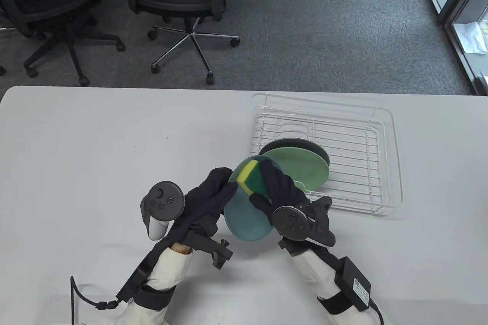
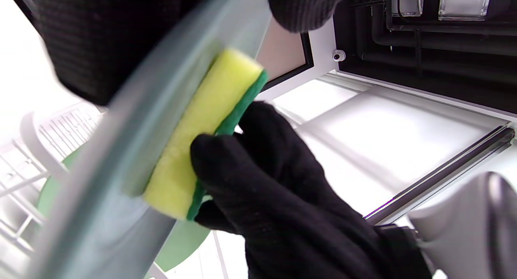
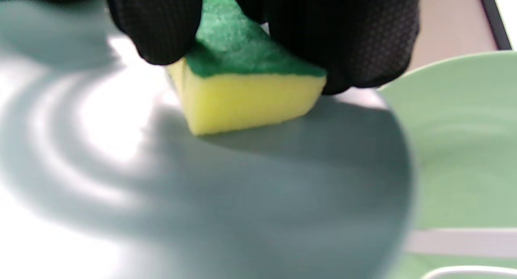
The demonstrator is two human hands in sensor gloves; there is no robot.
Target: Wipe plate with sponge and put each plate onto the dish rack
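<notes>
A blue-green plate (image 1: 244,212) (image 2: 121,166) (image 3: 242,198) is held tilted above the table just left of the white wire dish rack (image 1: 381,149). My left hand (image 1: 207,197) grips its left rim. My right hand (image 1: 276,188) (image 2: 258,182) holds a yellow sponge with a green scouring side (image 1: 249,176) (image 2: 202,129) (image 3: 246,93) and presses its yellow face against the plate's upper part. A light green plate (image 1: 301,167) (image 3: 464,141) leans in the rack, with a dark green plate (image 1: 293,144) behind it.
The rack stands at the table's right side with bare wire slots behind and right of the plates. Office chairs (image 1: 183,1) stand on the carpet beyond the table's far edge.
</notes>
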